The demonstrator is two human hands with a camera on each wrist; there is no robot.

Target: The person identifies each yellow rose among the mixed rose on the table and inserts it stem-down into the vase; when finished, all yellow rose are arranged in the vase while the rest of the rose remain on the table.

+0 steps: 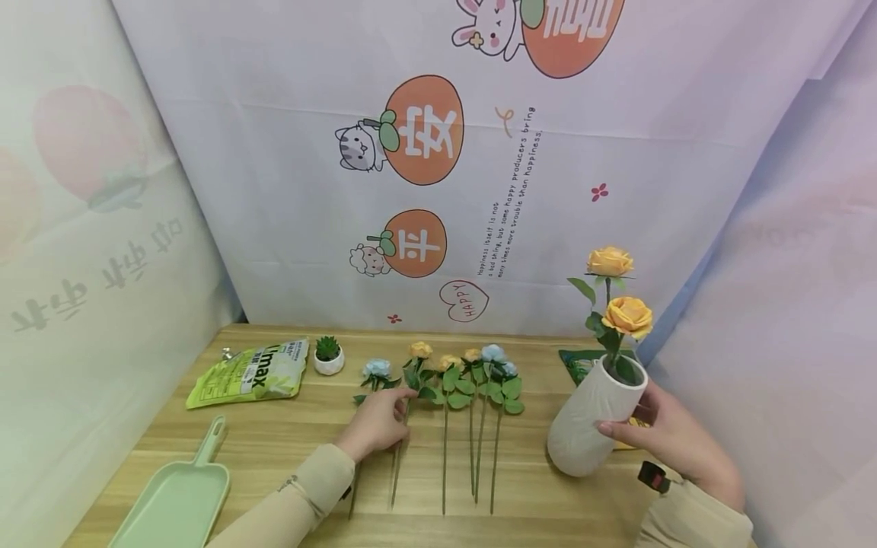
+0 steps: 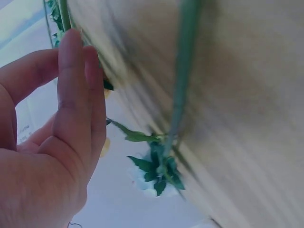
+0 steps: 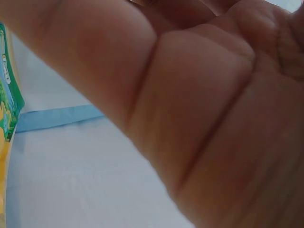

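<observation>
My right hand [image 1: 674, 438] grips a white textured vase [image 1: 585, 426], thumb on its near side, and the vase leans to the right. Two yellow roses [image 1: 628, 317] stand in its mouth. With the left hand [image 1: 377, 422] I pinch the green stem [image 2: 64, 14] of a yellow rose [image 1: 420, 350] lying on the table. Beside that hand is a blue flower [image 1: 377, 369], its stem passing under my wrist; the left wrist view shows its leafy underside [image 2: 159, 173]. The right wrist view holds mostly my palm [image 3: 199, 104], with the vase out of sight.
More yellow and blue flowers [image 1: 471, 380] lie in a row on the wooden table [image 1: 534, 502]. Leftward are a green pouch [image 1: 250, 373], a small potted succulent [image 1: 329, 356] and a light green dustpan [image 1: 178, 495]. A green and yellow packet [image 1: 575, 365] lies behind the vase.
</observation>
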